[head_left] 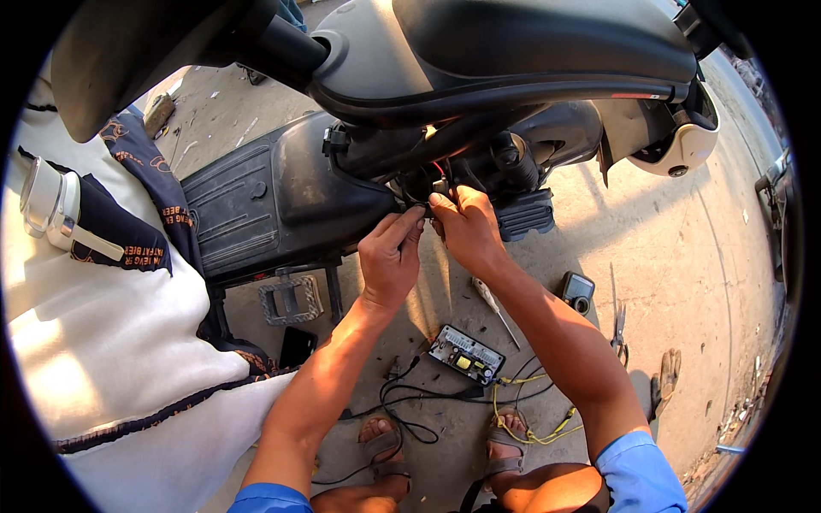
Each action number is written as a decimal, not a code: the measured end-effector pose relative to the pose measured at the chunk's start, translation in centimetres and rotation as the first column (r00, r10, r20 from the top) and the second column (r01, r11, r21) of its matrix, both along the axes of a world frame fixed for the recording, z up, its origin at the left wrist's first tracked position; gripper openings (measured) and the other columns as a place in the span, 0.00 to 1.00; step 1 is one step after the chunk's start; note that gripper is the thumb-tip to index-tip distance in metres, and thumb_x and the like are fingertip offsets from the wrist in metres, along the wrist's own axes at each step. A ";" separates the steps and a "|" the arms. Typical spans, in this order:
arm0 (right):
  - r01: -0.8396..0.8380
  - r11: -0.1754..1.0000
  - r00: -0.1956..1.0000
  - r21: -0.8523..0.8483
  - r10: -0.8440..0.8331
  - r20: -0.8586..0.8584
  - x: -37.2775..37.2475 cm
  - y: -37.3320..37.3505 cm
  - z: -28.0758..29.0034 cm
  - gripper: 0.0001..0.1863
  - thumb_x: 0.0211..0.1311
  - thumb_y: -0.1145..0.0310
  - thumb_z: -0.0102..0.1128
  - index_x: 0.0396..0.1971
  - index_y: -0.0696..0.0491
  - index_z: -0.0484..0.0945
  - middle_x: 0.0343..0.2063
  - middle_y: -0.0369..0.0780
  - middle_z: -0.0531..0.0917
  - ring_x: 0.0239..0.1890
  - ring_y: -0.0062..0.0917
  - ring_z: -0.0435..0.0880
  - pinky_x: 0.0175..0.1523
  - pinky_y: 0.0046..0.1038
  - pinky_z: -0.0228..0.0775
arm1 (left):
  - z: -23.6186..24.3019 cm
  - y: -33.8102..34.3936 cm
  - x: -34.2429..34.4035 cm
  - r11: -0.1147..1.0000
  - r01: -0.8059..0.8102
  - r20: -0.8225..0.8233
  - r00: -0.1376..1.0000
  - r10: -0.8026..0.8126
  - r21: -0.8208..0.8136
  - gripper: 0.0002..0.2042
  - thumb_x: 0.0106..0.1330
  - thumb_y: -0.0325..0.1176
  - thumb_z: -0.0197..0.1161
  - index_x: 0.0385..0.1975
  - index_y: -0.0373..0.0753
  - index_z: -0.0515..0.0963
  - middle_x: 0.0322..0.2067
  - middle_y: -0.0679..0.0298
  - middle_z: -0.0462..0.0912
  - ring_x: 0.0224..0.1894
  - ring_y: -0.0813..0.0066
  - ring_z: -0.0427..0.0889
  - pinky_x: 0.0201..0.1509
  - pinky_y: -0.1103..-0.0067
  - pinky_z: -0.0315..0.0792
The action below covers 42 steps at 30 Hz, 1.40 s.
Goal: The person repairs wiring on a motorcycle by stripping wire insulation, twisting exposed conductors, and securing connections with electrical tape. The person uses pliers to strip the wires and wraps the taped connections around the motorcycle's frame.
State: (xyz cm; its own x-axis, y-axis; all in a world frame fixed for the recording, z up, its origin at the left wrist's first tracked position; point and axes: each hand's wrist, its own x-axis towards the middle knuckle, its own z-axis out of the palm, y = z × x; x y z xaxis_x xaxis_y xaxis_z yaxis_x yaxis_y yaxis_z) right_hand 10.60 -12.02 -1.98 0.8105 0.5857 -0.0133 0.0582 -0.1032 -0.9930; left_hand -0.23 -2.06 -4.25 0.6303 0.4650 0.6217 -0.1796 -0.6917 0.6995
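Observation:
At a gap in the black bodywork of an electric scooter (329, 218), below its seat (530, 43), a red wire (438, 168) leads down to a small dark connector (440, 185). My left hand (389, 252) is pinched just below it, its fingertips on something small and dark among the wiring. My right hand (469, 231) is closed beside the connector, thumb and fingers bent into the same spot; what exactly each holds is hidden or too small to name. The two hands nearly touch.
On the concrete lie an opened circuit box (464, 353) with cables, a screwdriver (500, 321), a meter (577, 291), pliers (619, 333), gloves (669, 376) and a phone (296, 346). A white quilted cover (103, 333) hangs at left; a white helmet (684, 141) is at upper right.

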 end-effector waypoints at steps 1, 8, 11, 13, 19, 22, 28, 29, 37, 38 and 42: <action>-0.002 1.000 1.000 0.012 0.002 -0.004 0.0 0.0 0.0 0.17 0.71 0.66 0.61 0.21 0.58 0.73 0.15 0.33 0.75 0.19 0.14 0.71 0.24 0.23 0.63 | 0.0 0.0 0.1 1.000 0.001 0.019 1.000 -0.001 0.019 0.10 0.66 0.18 0.64 0.46 0.29 0.83 0.28 0.55 0.83 0.28 0.71 0.82 0.34 0.79 0.76; -0.011 0.999 0.998 0.050 0.014 -0.065 0.1 0.1 0.0 0.17 0.71 0.67 0.61 0.21 0.57 0.73 0.15 0.32 0.74 0.18 0.13 0.70 0.23 0.22 0.61 | -0.3 0.9 0.7 0.993 -0.030 0.077 0.997 0.021 0.115 0.11 0.65 0.16 0.64 0.46 0.30 0.84 0.29 0.55 0.83 0.28 0.68 0.83 0.35 0.78 0.77; -0.020 0.999 0.996 0.042 0.024 -0.083 0.2 0.1 -0.1 0.16 0.71 0.67 0.60 0.22 0.56 0.73 0.15 0.32 0.74 0.17 0.13 0.70 0.22 0.21 0.59 | 0.1 1.2 0.9 0.991 -0.051 0.016 0.999 0.049 0.126 0.11 0.64 0.17 0.64 0.46 0.30 0.84 0.29 0.54 0.83 0.28 0.66 0.84 0.34 0.77 0.77; -0.030 0.998 0.997 0.046 0.033 -0.067 0.2 0.0 -0.1 0.16 0.71 0.67 0.60 0.22 0.56 0.73 0.15 0.32 0.74 0.17 0.13 0.70 0.22 0.21 0.59 | 0.2 1.4 1.1 0.989 -0.049 0.002 0.999 0.049 0.142 0.11 0.64 0.18 0.65 0.46 0.31 0.84 0.29 0.53 0.83 0.28 0.62 0.84 0.32 0.74 0.76; -0.034 0.999 0.989 0.024 0.038 -0.146 0.2 0.0 0.5 0.17 0.71 0.64 0.60 0.23 0.58 0.74 0.16 0.34 0.76 0.19 0.16 0.72 0.25 0.24 0.62 | 0.5 1.3 0.9 0.979 -0.080 -0.010 0.996 0.083 0.189 0.12 0.63 0.19 0.64 0.46 0.34 0.83 0.28 0.53 0.83 0.27 0.57 0.84 0.30 0.71 0.76; -0.046 0.998 0.989 0.045 0.052 -0.139 0.2 -0.1 0.4 0.16 0.72 0.66 0.59 0.23 0.56 0.74 0.16 0.33 0.75 0.17 0.14 0.70 0.23 0.22 0.60 | 0.3 1.4 0.7 0.974 -0.041 -0.011 0.999 0.045 0.222 0.14 0.62 0.15 0.62 0.47 0.30 0.82 0.30 0.51 0.84 0.29 0.61 0.86 0.34 0.74 0.78; -0.052 0.995 0.975 0.089 0.069 -0.212 0.1 -0.1 1.0 0.15 0.73 0.66 0.59 0.25 0.56 0.75 0.17 0.32 0.75 0.17 0.13 0.69 0.22 0.20 0.59 | 1.5 2.0 1.2 0.979 0.065 -0.104 0.994 -0.045 0.193 0.15 0.61 0.15 0.59 0.47 0.32 0.81 0.30 0.51 0.84 0.29 0.60 0.86 0.35 0.73 0.78; -0.056 0.993 0.968 0.102 0.079 -0.239 0.0 -0.2 1.2 0.15 0.73 0.65 0.59 0.25 0.56 0.75 0.17 0.32 0.75 0.17 0.13 0.69 0.22 0.20 0.58 | 1.4 2.1 1.4 0.979 0.067 -0.102 0.994 -0.048 0.194 0.15 0.61 0.15 0.58 0.46 0.32 0.81 0.30 0.51 0.84 0.30 0.60 0.86 0.35 0.73 0.78; -0.102 0.969 0.951 0.226 0.161 -0.263 0.7 -1.2 1.9 0.12 0.76 0.65 0.56 0.31 0.55 0.78 0.19 0.32 0.77 0.17 0.11 0.69 0.22 0.18 0.57 | 1.3 2.1 2.0 0.994 0.044 -0.104 0.994 -0.034 0.104 0.08 0.66 0.18 0.59 0.42 0.32 0.79 0.25 0.55 0.81 0.25 0.63 0.82 0.32 0.74 0.74; -0.085 0.968 0.942 0.235 0.155 -0.298 0.7 -1.2 1.9 0.12 0.76 0.65 0.55 0.32 0.56 0.79 0.19 0.31 0.77 0.17 0.11 0.69 0.22 0.18 0.57 | 1.3 2.1 1.9 0.995 0.023 -0.111 0.994 -0.013 0.093 0.07 0.67 0.19 0.60 0.42 0.32 0.79 0.24 0.56 0.81 0.25 0.65 0.81 0.31 0.75 0.74; 0.006 0.987 0.971 0.163 0.033 -0.237 0.9 -1.9 0.8 0.13 0.75 0.65 0.56 0.34 0.58 0.82 0.19 0.32 0.79 0.18 0.11 0.70 0.23 0.19 0.59 | 1.7 1.8 1.6 0.999 -0.015 -0.079 0.997 0.018 0.031 0.07 0.65 0.21 0.64 0.41 0.35 0.79 0.28 0.52 0.83 0.28 0.52 0.83 0.31 0.68 0.74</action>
